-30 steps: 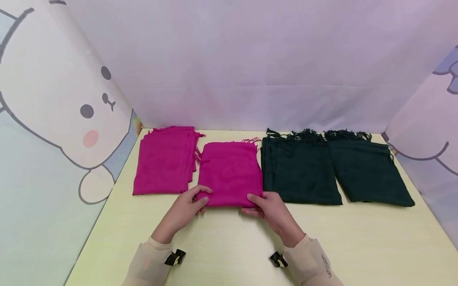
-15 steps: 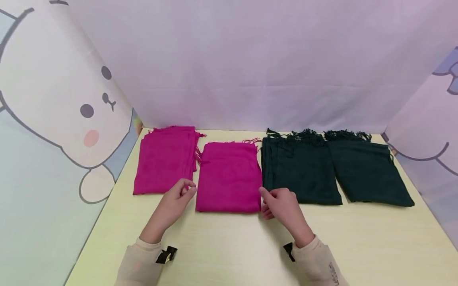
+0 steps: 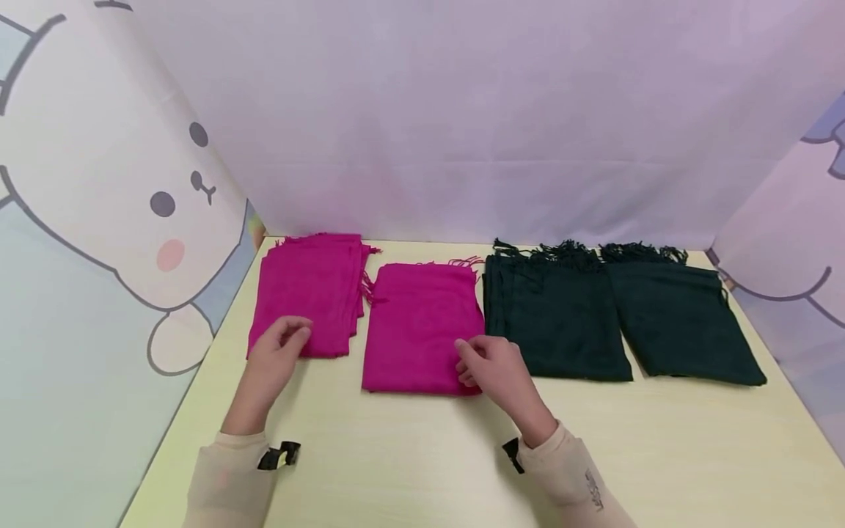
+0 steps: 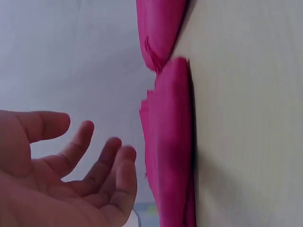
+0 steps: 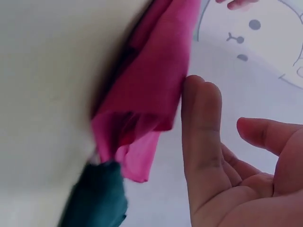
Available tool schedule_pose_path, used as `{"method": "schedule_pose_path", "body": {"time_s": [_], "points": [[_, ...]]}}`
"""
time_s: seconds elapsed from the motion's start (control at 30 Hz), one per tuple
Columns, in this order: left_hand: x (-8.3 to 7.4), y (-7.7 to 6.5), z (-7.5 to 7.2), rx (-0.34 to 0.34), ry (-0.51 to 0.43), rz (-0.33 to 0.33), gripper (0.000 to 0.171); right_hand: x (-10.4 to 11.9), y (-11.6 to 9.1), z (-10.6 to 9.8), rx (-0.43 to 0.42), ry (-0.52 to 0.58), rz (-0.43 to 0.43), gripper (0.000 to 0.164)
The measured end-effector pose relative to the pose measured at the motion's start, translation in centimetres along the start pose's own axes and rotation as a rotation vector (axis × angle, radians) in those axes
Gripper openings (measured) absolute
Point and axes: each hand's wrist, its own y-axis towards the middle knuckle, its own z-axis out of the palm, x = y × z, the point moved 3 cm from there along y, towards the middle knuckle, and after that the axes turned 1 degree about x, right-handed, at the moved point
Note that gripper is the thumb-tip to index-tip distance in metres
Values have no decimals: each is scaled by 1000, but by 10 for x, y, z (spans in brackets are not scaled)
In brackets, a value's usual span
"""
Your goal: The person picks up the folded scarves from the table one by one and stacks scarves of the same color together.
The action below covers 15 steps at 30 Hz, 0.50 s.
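Note:
Two folded magenta cloths with fringes lie on the table's left half. My left hand [image 3: 273,358] hovers over the front edge of the left magenta cloth [image 3: 305,301], its fingers loosely bent and holding nothing. In the left wrist view the fingers [image 4: 125,175] stand apart from that cloth. The nearer, middle magenta cloth [image 3: 419,330] lies flat with its fringe toward the back. Over its front right corner is my right hand [image 3: 491,367], with nothing in its grasp. In the right wrist view its fingertips [image 5: 210,90] are right by the cloth's top.
Two dark green folded cloths lie on the right, one beside the middle magenta cloth [image 3: 561,315] and one farther right [image 3: 683,319], fringes toward the back. A pale curtain [image 3: 488,132] hangs behind the table [image 3: 409,455]. Cartoon-printed sheets flank both sides.
Both hands have let go of the middle magenta cloth. The left hand has moved left over the other magenta cloth; the right hand moved outward, then back over the middle cloth's corner.

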Motion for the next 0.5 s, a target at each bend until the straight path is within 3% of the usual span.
{"method": "schedule_pose_path", "body": {"time_s": [0.13,0.23,0.4,0.5], "points": [[15,7,-22,-99,104,-12,44,11,2,16,46,27,-46,32],[28,13,-37,-132,221,-55,50,17,5,32,123,44,-84,32],[48,23,-52,-12,333,-183,73,25,7,51,203,27,-132,29],[58,26,-53,74,296,-254,82,27,8,56,215,36,-140,28]]}}
